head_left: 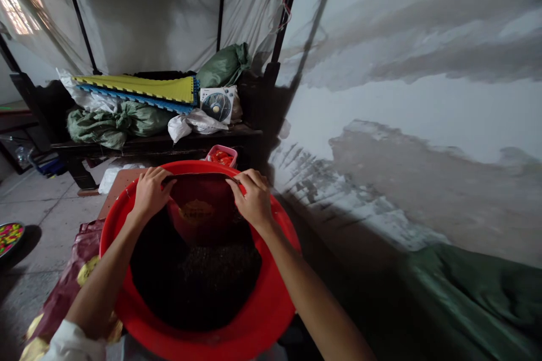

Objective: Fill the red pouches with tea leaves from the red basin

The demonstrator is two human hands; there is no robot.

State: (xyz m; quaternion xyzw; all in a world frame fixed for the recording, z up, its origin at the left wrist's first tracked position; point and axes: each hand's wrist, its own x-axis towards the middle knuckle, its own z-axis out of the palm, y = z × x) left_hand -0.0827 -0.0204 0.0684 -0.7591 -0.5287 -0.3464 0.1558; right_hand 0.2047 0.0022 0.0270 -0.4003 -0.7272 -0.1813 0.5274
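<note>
A large red plastic basin (279, 271) fills the lower middle of the head view, with a dark, loose, grainy heap (220, 271) inside. Over its far side a dark red bag (212, 194) with a gold print is stretched between my hands. My left hand (152, 192) pinches the bag's edge at the left. At the right, the fingers of my right hand (253, 197) are closed on the other end of that edge. The bag's lower part rests against the dark heap; whether anything is in it, I cannot tell.
Behind the basin stands a small pink tub (231, 159) of red items. Farther back, a dark wooden bed frame (169, 144) bears foam mats (144, 88), green sacks (97, 127) and a box fan (217, 105). A tray (11, 240) of colourful pieces lies left; green cloth (478, 287) right.
</note>
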